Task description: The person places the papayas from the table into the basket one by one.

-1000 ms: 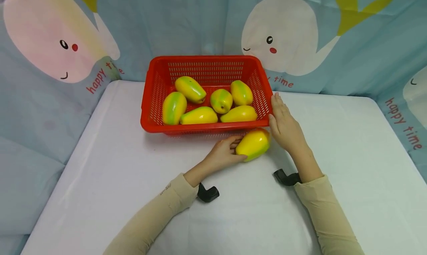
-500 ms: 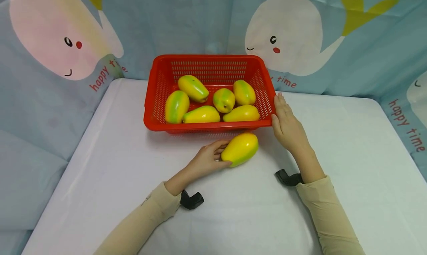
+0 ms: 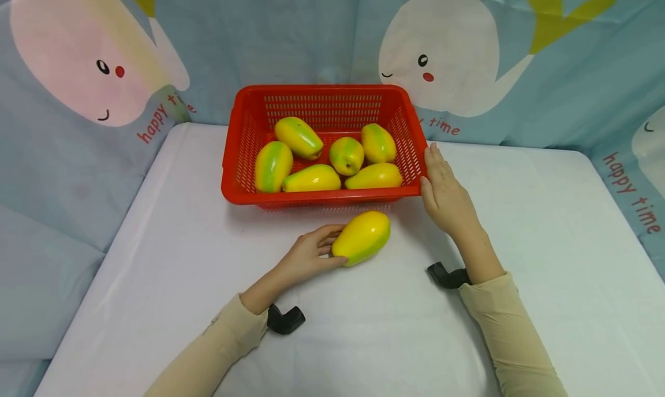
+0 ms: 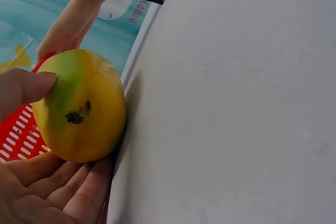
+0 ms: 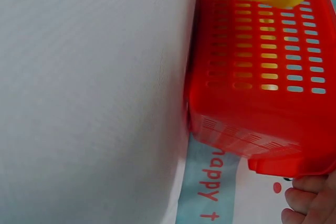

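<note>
In the head view, my left hand (image 3: 309, 255) holds a yellow-green papaya (image 3: 362, 238) low over the white table, in front of a red plastic basket (image 3: 317, 198). The thumb lies on one side of its end and the fingers on the other. The left wrist view shows a dark stem mark on this papaya (image 4: 100, 129). My right hand (image 3: 451, 203) rests against the basket's right side, its fingers straight along the rim. Several similar papayas (image 3: 312, 179) lie inside the basket. In the right wrist view, fingertips (image 5: 310, 198) of that hand show beside the red basket (image 5: 231, 98).
The basket stands at the table's back edge, against a light blue curtain (image 3: 301, 33) printed with whales. Black wrist mounts (image 3: 284, 320) stick out from both wrists. White cloth covers the table (image 3: 389, 333).
My left hand has moved left and toward the front with the papaya, away from the basket's front right corner. My right hand stays at the basket's side.
</note>
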Tool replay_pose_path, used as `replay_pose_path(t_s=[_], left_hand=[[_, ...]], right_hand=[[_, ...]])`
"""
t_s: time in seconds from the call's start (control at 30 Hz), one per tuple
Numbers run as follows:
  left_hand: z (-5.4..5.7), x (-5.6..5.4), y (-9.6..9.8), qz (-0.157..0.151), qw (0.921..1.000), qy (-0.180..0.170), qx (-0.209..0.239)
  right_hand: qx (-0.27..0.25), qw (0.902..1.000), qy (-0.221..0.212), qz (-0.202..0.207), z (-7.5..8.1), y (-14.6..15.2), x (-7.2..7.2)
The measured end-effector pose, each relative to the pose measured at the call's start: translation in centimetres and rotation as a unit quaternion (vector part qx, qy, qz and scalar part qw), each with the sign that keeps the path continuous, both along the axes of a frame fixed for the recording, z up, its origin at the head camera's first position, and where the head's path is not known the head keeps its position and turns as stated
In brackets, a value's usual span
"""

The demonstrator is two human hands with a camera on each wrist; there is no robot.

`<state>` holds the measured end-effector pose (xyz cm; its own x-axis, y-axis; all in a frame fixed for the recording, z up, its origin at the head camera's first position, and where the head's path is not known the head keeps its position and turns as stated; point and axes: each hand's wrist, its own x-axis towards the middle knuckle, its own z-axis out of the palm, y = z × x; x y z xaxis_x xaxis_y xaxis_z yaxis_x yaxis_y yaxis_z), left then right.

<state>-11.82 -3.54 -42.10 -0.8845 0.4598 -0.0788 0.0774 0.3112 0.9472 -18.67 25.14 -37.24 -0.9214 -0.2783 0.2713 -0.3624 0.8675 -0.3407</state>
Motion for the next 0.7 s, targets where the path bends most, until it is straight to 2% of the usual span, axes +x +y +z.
replay_pose_path(t_s=[0.4, 0.7], left_hand=[[-0.2, 1.8, -1.7, 0.008, 0.9998, -0.011, 0.012], [-0.4, 2.9, -2.0, 0.022, 0.9996, -0.011, 0.009]], right_hand=[[-0.007, 1.0, 0.005, 0.002, -0.1, 0.0, -0.1], [-0.007, 1.0, 0.002, 0.001, -0.1, 0.1, -0.1]])
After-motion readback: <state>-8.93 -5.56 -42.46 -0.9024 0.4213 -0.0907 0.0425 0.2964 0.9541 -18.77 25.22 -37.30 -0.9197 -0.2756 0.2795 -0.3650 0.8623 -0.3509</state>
